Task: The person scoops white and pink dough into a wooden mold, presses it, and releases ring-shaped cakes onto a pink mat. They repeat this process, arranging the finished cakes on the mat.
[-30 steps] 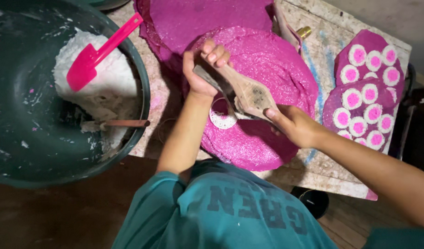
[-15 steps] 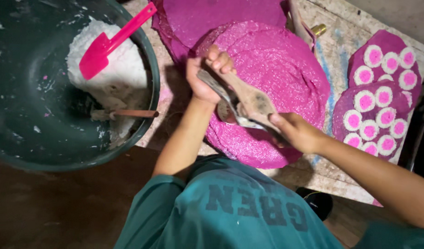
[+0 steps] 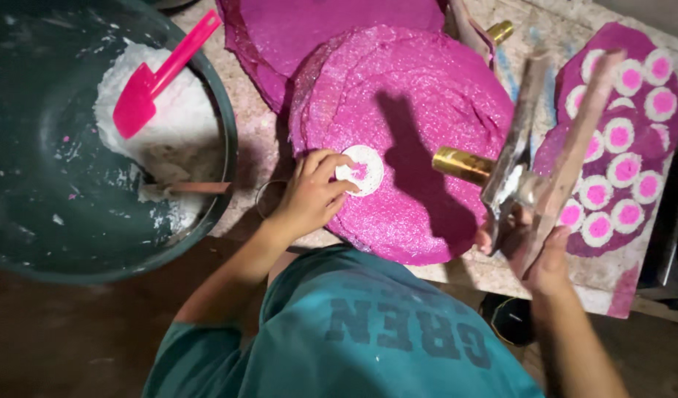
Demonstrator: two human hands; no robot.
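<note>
1. The right hand has lifted the wooden press off the pink sheet, fingers wrapped around it.
2. The left hand pinches a white disc lying mid-sheet, near the desk's front edge.

At centre frame the pink sheet looks grainy and glittery, rough all over. The white disc on it looks soft and matt. The press at right looks like worn wood dusted white, with a glossy brass-coloured metal tube. At left, the bowl is smooth dark plastic, smeared; the scoop is glossy pink plastic on powdery white flour. The worktop is mottled, rough stone.
</note>
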